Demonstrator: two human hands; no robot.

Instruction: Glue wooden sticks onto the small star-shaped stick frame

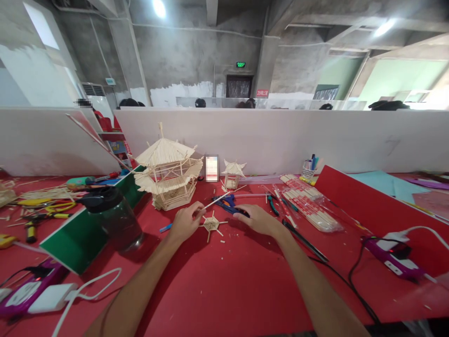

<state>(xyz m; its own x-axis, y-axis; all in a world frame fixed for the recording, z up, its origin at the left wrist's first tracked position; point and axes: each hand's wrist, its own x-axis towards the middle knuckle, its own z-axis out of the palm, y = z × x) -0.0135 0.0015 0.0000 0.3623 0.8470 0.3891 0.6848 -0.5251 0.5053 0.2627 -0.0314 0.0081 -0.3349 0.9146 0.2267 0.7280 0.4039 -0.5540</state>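
Note:
My left hand [185, 221] is closed in a pinch on a thin wooden stick [214, 201] that points up and to the right. Just right of it a small six-spoked stick frame [211, 224] lies flat on the red table [224, 290]. My right hand [256, 218] rests palm down over the blue glue gun [228, 204], fingers curled on its body. Behind them stand a large two-tier stick pavilion [168, 175] and a small stick pavilion [233, 174].
A dark bottle [114, 217] and a green board [84, 234] lie at the left. Bags of chopsticks [308, 201] and pliers [271, 203] sit to the right. Power strips [393, 255] and black cables trail along the right. A white partition [280, 135] closes the back.

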